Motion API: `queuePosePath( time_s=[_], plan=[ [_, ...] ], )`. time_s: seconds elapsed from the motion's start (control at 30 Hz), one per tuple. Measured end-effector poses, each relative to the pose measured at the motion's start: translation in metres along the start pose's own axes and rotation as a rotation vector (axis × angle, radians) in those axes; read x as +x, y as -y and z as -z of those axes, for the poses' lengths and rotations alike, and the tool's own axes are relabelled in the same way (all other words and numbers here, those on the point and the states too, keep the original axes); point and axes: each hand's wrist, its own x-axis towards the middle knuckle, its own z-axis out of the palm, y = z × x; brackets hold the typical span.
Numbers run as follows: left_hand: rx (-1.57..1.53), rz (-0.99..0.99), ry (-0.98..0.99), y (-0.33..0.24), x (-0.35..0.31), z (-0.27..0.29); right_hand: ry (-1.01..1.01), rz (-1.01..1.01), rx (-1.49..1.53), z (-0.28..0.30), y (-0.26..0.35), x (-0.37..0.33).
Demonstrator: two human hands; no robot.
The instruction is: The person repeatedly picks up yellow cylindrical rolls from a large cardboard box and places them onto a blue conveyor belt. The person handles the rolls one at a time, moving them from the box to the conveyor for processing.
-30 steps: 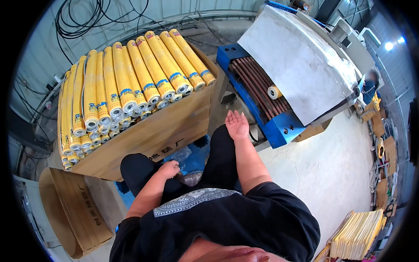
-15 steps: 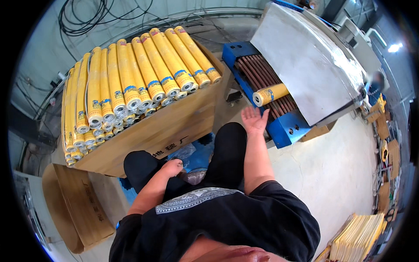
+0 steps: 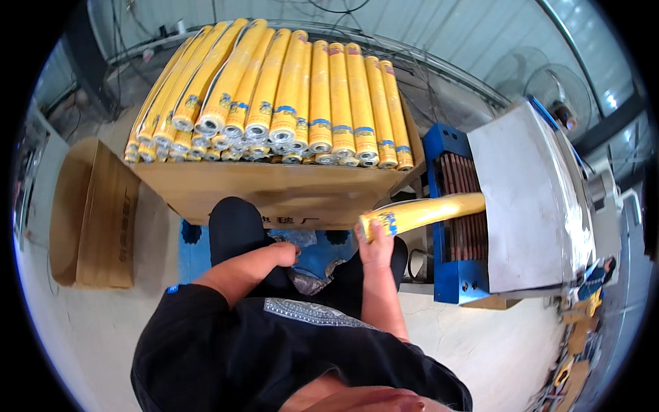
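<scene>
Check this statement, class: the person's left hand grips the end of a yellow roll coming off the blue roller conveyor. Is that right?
Not quite. The head view shows the right hand gripping the yellow roll at the blue roller conveyor; the left hand rests on the knee.

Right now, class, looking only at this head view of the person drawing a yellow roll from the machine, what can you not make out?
- The far end of the yellow roll in the right hand: hidden under the grey machine cover.
- The rollers further in: covered by that hood.
- The left hand fingertips: tucked against the knee.
- Lower layers of stacked rolls: hidden by the cardboard box wall.
</scene>
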Motion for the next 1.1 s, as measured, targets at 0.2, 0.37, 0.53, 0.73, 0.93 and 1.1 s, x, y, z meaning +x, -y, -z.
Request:
queuePosePath(
  time_s=[0.2,0.37,0.53,0.73,0.93,1.1],
  plan=[
    [-0.115,-0.008,0.002,0.009,0.013,-0.003,0.3,0.039,-0.295,-0.022,-0.034,0.007],
    [-0.202,-0.012,-0.006,0.013,0.02,-0.005,0.393,0.04,-0.64,-0.095,-0.007,0.067],
    [-0.144,-0.064,-0.041,0.011,0.013,0.005,0.553,0.206,-1.357,-0.181,0.016,0.118],
    [-0.245,-0.058,-0.033,0.01,0.01,0.008,0.667,0.451,-1.609,-0.162,0.006,0.113],
    [-0.203,-0.065,-0.04,0.012,0.008,0.006,0.444,0.524,-1.362,-0.056,0.021,0.097],
    [-0.131,-0.054,-0.042,0.01,0.012,0.005,-0.203,0.023,-0.518,0.071,0.074,0.068]
  ],
)
